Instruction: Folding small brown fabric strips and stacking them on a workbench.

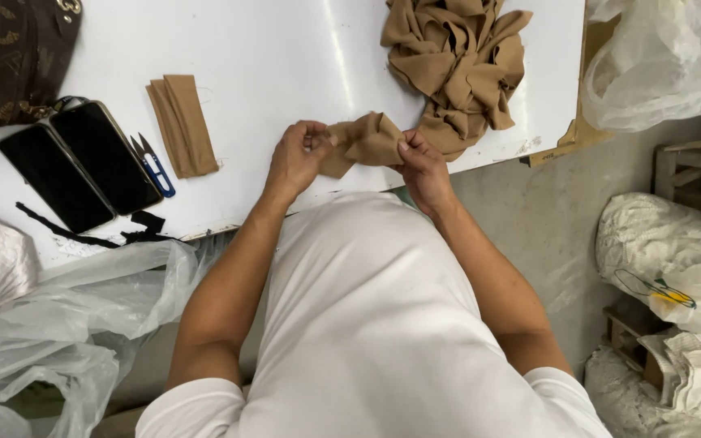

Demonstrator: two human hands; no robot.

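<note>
White laminate covers the table (285, 49), which fills the far half of the scene and bears everything being handled. Clear plastic sheeting (66, 324) bunches at the near left, below the table edge, and more of it (659, 65) billows at the far right. On the table's far right side lies a heap of tan fabric pieces (456, 65), crumpled and overlapping. At the far left corner sits a dark patterned bag (10, 57), and just beside it two black phones (79, 162) lie side by side, screens up. Between the phones and the hands rests a folded stack of tan strips (182, 123), with small blue-handled thread snips (154, 166) lying just left of it.

At the near edge of the table, the person's left hand (295, 158) and right hand (422, 166) both pinch a single tan fabric piece (365, 139), each hand closed on one end, so the cloth bunches between them just above the tabletop, close to the heap.
</note>
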